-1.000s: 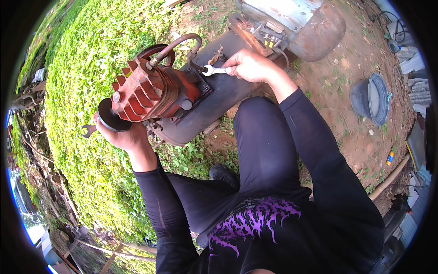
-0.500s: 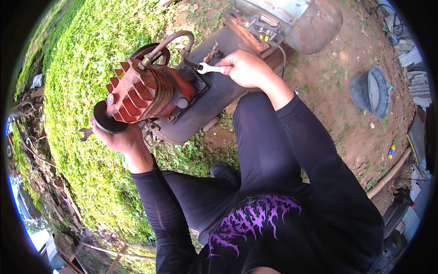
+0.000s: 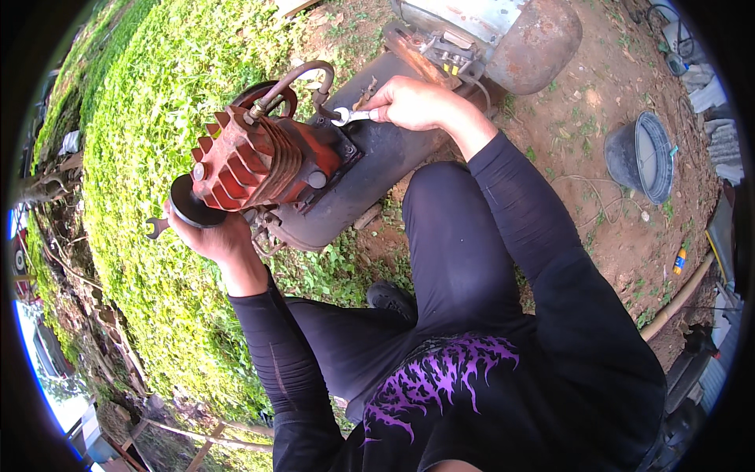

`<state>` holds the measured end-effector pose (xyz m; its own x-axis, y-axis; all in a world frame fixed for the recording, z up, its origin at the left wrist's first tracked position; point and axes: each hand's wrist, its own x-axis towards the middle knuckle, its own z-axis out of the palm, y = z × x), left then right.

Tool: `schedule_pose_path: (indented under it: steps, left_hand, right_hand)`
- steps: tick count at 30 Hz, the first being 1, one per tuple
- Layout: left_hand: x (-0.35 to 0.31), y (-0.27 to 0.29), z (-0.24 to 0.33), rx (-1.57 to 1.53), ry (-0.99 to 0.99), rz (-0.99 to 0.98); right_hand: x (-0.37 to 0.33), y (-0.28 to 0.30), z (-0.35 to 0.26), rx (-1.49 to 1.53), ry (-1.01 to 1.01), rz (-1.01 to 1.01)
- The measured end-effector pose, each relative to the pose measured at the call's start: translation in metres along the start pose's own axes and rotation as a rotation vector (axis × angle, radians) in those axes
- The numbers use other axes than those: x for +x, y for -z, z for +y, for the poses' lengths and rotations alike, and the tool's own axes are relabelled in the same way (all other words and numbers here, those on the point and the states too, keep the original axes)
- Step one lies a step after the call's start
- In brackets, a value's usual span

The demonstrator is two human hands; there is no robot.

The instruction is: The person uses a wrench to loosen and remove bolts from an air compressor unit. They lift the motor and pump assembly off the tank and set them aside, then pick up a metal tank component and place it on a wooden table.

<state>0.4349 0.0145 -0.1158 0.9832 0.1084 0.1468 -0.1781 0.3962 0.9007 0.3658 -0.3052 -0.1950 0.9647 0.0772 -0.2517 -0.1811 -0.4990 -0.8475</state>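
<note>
A red finned compressor pump (image 3: 248, 161) sits on a long dark tank (image 3: 354, 189) in front of me. My right hand (image 3: 415, 105) is closed on the shank of a silver wrench (image 3: 360, 116). Its head is at the lower end of the curved metal pipe (image 3: 303, 69); whether it grips the fitting there, I cannot tell. At the pump's near left, my left hand (image 3: 222, 238) curls beneath a round black cap (image 3: 193, 206). The open jaw of a darker wrench (image 3: 156, 228) sticks out past its fingers, and the rest of that wrench is hidden.
Behind the pump is a flywheel (image 3: 289, 98). A rusty rounded housing (image 3: 543, 47) lies at the tank's far end. To the right, a dark bucket (image 3: 641, 157) stands on bare soil near a blue-and-yellow container (image 3: 679, 260). Green plants (image 3: 141, 307) cover the left side.
My right hand and the silver wrench have shifted a little left relative to the tank. My left hand stays at the black cap. The whole view has moved slightly.
</note>
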Motion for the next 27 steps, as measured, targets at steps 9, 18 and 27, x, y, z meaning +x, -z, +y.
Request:
schedule_pose_path:
  steps: [9,18,27]
  left_hand:
    - [0.002,0.005,-0.002,0.020,0.002,-0.002]
    - [0.005,0.007,-0.004,-0.020,-0.036,-0.041]
    - [-0.001,-0.005,-0.002,-0.050,0.000,0.006]
  right_hand:
    - [-0.011,0.008,-0.037,-0.325,0.059,0.032]
    - [-0.001,0.025,-0.044,-0.446,0.047,-0.059]
    - [0.004,0.023,-0.056,-0.685,-0.015,-0.078]
